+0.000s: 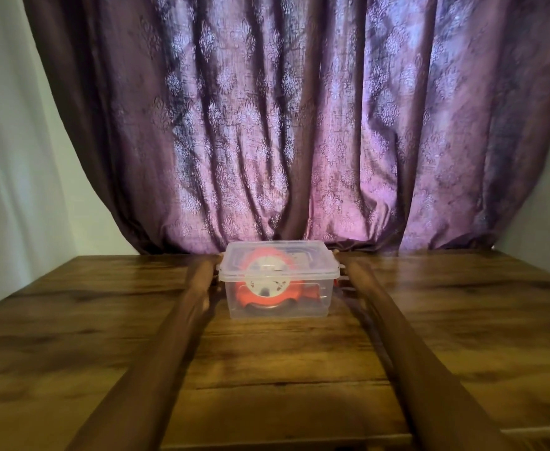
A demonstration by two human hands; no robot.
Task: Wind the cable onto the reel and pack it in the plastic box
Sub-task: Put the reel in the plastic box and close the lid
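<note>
A clear plastic box (312, 304) stands at the far middle of the wooden table (283, 362) with its lid (303, 252) on. Inside it lies the orange cable reel (268, 288) with a white round face, seen through the wall and lid. Both my arms stretch forward, one on each side of the box. My left hand (203, 278) is against the box's left side at the lid clip. My right hand (353, 276) is against the right side at the other clip. Both hands are blurred and their fingers are hard to make out.
A purple patterned curtain (299, 125) hangs right behind the table's far edge. White walls (13, 157) stand on both sides. The table's near edge (283, 442) runs along the bottom of the view.
</note>
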